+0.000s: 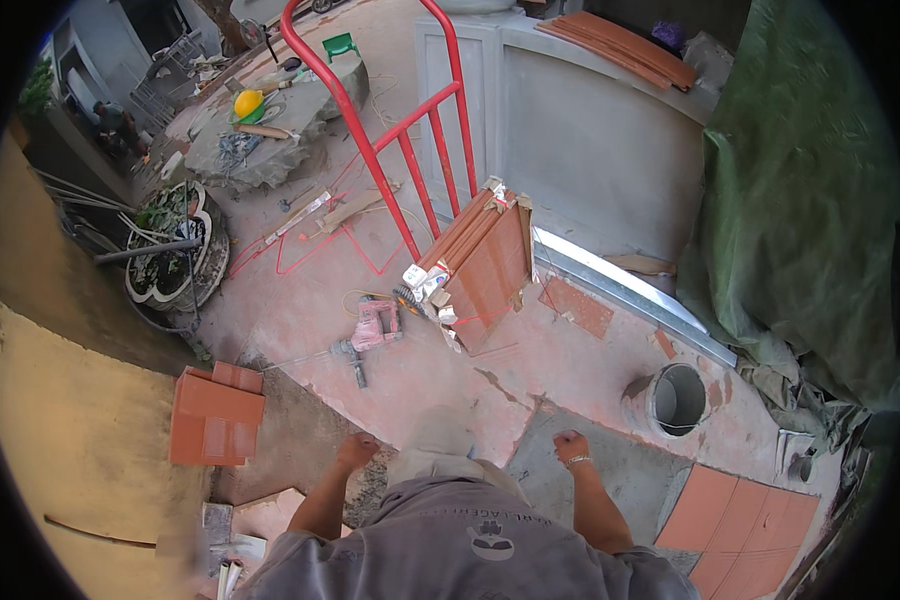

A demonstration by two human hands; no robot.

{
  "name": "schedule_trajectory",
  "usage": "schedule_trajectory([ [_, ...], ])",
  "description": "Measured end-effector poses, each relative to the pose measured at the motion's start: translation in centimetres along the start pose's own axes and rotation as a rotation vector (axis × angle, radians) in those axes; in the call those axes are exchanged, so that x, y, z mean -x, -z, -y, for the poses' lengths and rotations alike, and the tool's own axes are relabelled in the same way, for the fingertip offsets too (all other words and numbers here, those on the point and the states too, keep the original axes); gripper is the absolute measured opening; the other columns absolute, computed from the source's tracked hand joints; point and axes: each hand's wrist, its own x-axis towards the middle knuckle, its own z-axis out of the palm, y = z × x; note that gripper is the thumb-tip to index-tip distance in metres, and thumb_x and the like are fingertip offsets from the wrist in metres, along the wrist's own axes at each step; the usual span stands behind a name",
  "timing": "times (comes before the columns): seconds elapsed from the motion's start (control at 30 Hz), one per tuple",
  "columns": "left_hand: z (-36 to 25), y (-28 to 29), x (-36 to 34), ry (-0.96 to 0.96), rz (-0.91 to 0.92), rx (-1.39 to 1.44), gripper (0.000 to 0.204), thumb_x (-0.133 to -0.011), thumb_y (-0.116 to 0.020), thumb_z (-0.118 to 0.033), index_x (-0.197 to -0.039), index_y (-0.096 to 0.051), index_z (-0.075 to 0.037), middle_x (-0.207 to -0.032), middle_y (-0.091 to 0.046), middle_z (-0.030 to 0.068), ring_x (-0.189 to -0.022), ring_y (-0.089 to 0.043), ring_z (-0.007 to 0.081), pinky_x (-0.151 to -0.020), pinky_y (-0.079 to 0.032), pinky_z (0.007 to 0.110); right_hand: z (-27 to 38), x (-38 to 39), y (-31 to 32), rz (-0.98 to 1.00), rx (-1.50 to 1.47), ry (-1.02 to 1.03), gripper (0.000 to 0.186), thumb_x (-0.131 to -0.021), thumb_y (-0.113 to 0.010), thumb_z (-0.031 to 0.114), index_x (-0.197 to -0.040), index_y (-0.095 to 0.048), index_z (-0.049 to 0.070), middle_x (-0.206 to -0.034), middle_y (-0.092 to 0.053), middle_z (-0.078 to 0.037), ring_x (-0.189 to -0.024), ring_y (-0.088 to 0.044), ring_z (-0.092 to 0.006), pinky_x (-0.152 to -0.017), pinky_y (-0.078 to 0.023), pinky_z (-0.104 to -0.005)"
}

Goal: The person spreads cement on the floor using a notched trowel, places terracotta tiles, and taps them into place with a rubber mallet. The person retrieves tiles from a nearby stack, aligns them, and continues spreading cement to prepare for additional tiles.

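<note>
Half-curled left hand (pixel 358 450) and right hand (pixel 570 447) appeared empty; from the latter, four-o'clock tiles (pixel 738 522) seemed laid, eleven-o'clock stack (pixel 492 275) unlaid.

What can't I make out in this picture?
In the head view:
Left hand, right hand: too small to tell whether they hold anything.
Red hand truck: top cut off by the upper edge.
Distant person: too small and shadowed to tell what they do.
Behind the green sheet: hidden by it.

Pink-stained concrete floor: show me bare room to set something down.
Bare floor between the pink-dusted power tool and the round grey bucket, nearer than the red metal hand truck. Crowded on the jagged grey stone slab.
</note>
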Motion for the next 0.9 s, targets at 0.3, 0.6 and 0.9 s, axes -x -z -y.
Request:
schedule_trajectory([
  [0.3,-12.6,2.0,-17.6,-0.059,0.151,-0.095,0.056,-0.088,-0.071,-0.046,-0.121,-0.069,-0.001,-0.115,-0.072,0.0211,-0.11,-0.069,0.0331,-0.096,-0.053,0.039,-4.0,-2.3,-4.0,0.023,0.024,-0.334,0.023,-0.089,-0.07,0.024,-0.098,-0.075,0.003,-0.068,-0.069,-0.01,-0.054,-0.063,-0.0183,-0.051,-0.052,-0.0349],
  [0.6,-20.3,-3.0,-42.8,0.171,-0.034,0.378,0.08,-0.088,-0.076,-0.044,-0.141,-0.047,0.007,-0.136,-0.06,0.0243,-0.124,-0.059,0.0308,-0.102,-0.048,0.039,12.4,-25.3,-11.7,0.092,0.175,-0.128,0.043,-0.087,-0.068,0.045,-0.099,-0.074,0.005,-0.1,-0.074,-0.02,-0.098,-0.071,-0.0372,-0.088,-0.055,-0.0443],
  [0.9,-21.7,-5.8,-48.4,0.449,-0.008,0.713,0.058,-0.092,-0.076,-0.035,-0.131,-0.057,0.002,-0.111,-0.065,0.0056,-0.08,-0.058,0.0097,-0.055,-0.047,0.026,33.5,-50.5,-26.7,-0.018,-0.046,0.129,0.084,-0.09,-0.065,0.058,-0.148,-0.04,0.002,-0.129,-0.055,-0.031,-0.117,-0.06,-0.0441,-0.101,-0.049,-0.0483],
])
